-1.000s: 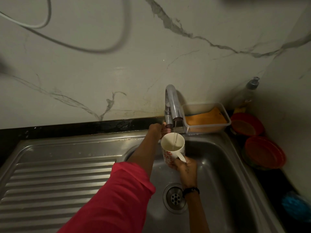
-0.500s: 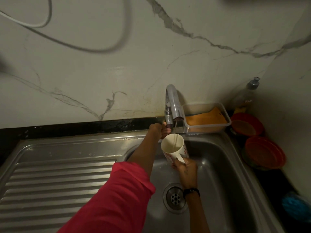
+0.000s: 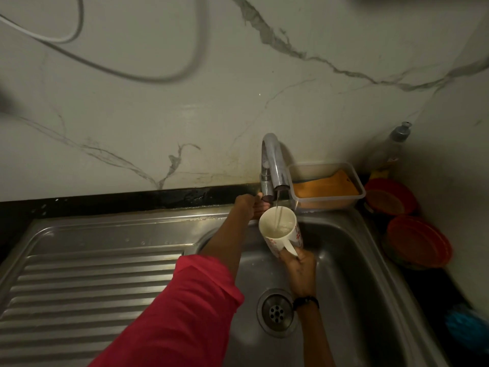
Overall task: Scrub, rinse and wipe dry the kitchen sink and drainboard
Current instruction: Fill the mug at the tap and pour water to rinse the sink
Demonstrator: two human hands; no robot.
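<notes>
One mug [image 3: 280, 230] in right grip [image 3: 300, 268]; left grip [image 3: 248, 207] holds one tap [image 3: 271, 165].

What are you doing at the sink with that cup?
A person in a pink sleeve is filling a white ceramic mug with red print under the curved chrome tap. The right hand holds the mug by its handle over the steel sink basin, tilted, with a thin stream of water running into it. The left hand has its grip at the base of the tap. The ribbed steel drainboard lies to the left.
</notes>
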